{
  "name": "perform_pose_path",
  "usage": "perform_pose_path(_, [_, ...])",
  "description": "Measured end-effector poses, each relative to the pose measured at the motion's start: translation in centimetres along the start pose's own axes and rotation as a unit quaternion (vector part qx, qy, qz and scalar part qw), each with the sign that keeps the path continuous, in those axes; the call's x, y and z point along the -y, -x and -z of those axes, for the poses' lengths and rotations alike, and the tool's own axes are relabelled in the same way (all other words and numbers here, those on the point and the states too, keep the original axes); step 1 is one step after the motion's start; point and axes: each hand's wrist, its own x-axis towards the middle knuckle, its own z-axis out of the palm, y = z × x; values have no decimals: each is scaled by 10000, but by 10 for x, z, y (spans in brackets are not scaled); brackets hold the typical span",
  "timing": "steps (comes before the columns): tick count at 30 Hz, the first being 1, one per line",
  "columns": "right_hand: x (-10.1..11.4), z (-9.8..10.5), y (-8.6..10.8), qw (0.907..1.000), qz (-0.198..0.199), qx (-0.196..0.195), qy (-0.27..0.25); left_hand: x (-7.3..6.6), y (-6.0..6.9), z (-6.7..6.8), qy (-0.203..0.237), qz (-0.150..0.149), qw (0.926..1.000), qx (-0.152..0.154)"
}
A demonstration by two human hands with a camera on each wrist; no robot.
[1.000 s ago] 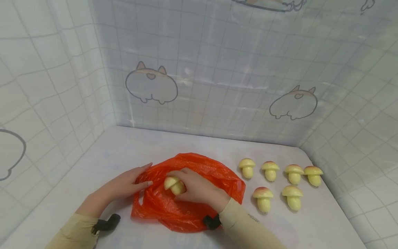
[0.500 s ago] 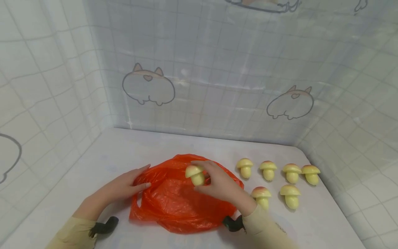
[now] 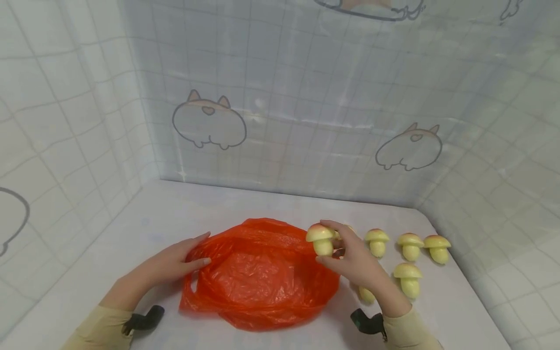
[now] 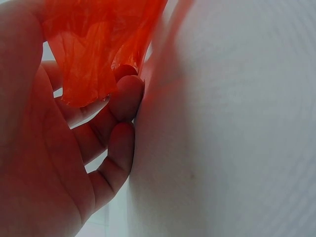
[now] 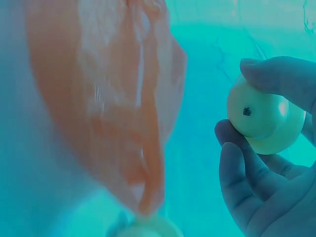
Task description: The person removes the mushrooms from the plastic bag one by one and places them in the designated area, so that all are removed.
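Note:
A red plastic bag (image 3: 262, 284) lies spread on the table with its mouth facing up. My left hand (image 3: 170, 262) holds its left edge, thumb on the near side and fingers behind; in the left wrist view the red film (image 4: 89, 59) hangs between thumb and curled fingers. Above the bag's right edge, my right hand (image 3: 358, 260) pinches a pale yellow toy mushroom (image 3: 322, 239) with a reddish cap. From the right wrist, the end of the mushroom's stem (image 5: 252, 111) shows a small dark mark.
Several similar mushrooms stand on the white table (image 3: 183, 199) at right, including a nearer one (image 3: 408, 281) and a far right one (image 3: 437, 249). My right hand partly covers another mushroom (image 3: 366, 295). Grid-patterned sheets (image 3: 284, 146) enclose the back and sides.
My right hand has lifted the mushroom out from over the bag's middle and carried it right, towards the other mushrooms. My left hand stays at the bag's left edge.

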Motion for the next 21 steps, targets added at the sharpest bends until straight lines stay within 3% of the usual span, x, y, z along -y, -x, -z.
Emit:
perform_pose_path(11, [-32,50,36,9976,-27,-658,230,-1,0,-2,34,-15,10000,-30])
perform_pose_path(18, [-47,74,53,9923,-116,-962,776,0,0,-2,-19,-32,10000,-85])
perform_pose_path(21, [-53,84,60,9913,-150,-1056,768,0,1,-2,-62,-50,9999,-116])
